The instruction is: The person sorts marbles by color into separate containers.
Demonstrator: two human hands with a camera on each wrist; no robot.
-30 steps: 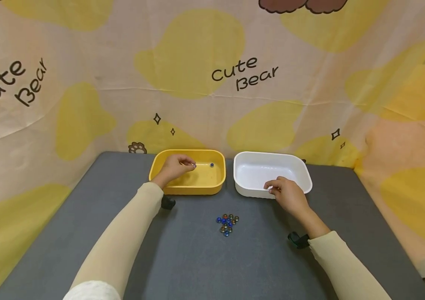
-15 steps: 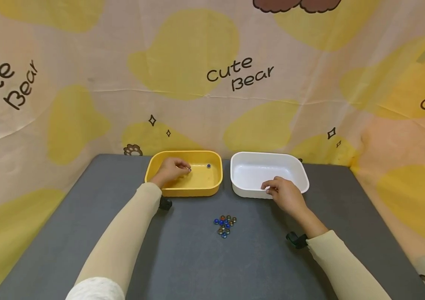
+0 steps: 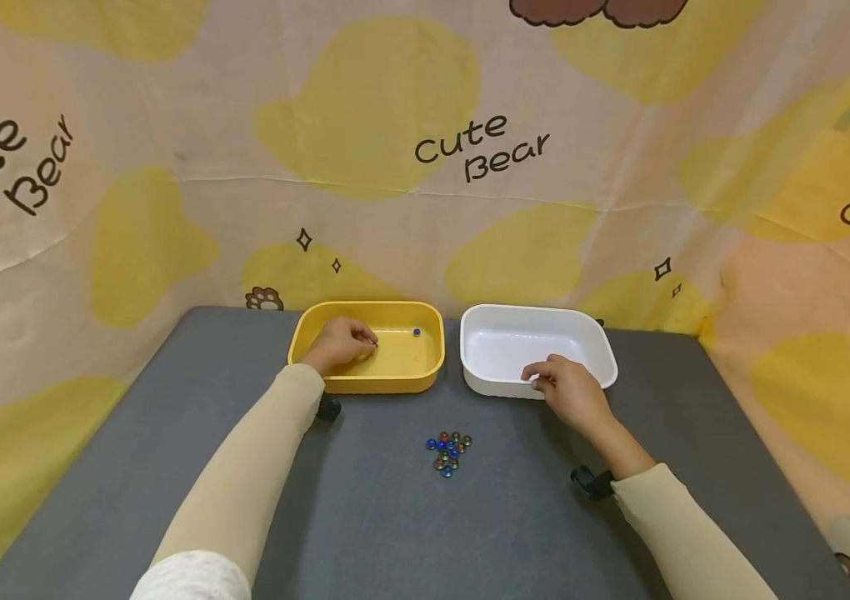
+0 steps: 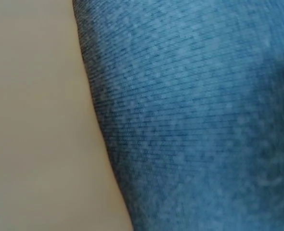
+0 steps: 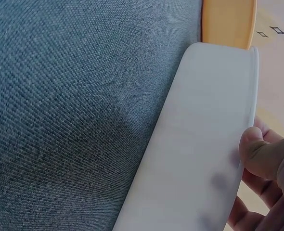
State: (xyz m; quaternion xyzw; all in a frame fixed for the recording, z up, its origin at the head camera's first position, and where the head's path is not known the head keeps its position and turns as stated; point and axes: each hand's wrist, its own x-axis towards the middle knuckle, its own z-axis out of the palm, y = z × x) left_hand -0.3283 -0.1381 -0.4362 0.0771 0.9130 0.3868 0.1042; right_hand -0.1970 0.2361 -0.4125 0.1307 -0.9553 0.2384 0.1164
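In the head view my left hand [image 3: 344, 342] reaches into the yellow tray [image 3: 387, 385], its thumb and fingertips pinched together around a small dark marble [image 3: 376, 344], mostly hidden by the fingers. One blue marble [image 3: 417, 332] lies on that tray's floor at the right. My right hand [image 3: 573, 387] grips the front rim of the white tray [image 3: 496, 388]. The right wrist view shows the right thumb [image 5: 257, 151] against the outer wall near the rim, with fingers on the other side. The left wrist view shows only a pale surface and grey cloth, no hand.
Several blue and brownish glass marbles [image 3: 447, 450] lie clustered on the grey tabletop [image 3: 425, 542], in front of the gap between the trays. Behind the table hangs a patterned yellow and pink cloth [image 3: 365, 125]. Both trays stand near the far table edge.
My left hand has shifted slightly left and nearer inside the yellow tray, fingertips still together. The right hand keeps its place on the white rim. The whole head view has shifted a little.
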